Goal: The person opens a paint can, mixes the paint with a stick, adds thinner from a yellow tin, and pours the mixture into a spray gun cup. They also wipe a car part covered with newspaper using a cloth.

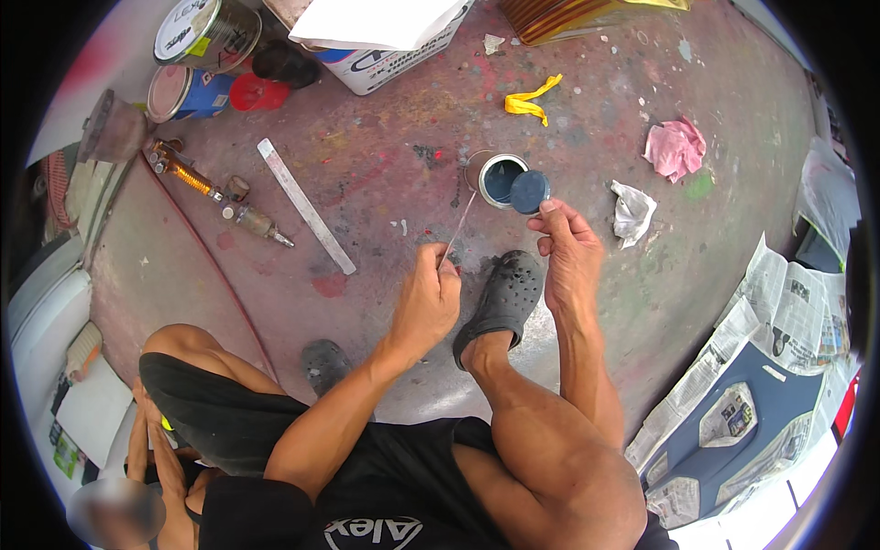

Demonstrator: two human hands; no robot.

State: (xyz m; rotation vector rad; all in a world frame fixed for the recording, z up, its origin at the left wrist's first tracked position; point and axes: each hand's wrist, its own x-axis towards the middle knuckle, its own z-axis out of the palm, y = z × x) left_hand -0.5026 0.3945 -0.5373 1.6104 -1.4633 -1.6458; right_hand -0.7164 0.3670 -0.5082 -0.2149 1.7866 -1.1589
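Note:
My right hand (570, 243) is closed on the edge of a small round lid (530, 192), its upper face coated dark blue-grey. The lid is tilted beside the rim of a small open can (486, 170), overlapping it in the picture. Dark blue-grey paint shows inside the can. In my left hand (429, 298), the fingers are wrapped round a thin rod (461, 221) whose far tip points up to the can's left side. I cannot tell whether that tip touches the can, or what kind of tool it is.
A pale flat strip (306, 206), a spray gun (252, 220) and a hose (206, 247) lie left on the stained floor. Cans (209, 35) and a white bucket (394, 57) stand behind. Yellow tape (532, 101), pink crumpled paper (676, 148) and white tissue (632, 214) lie right. Another person crouches lower left.

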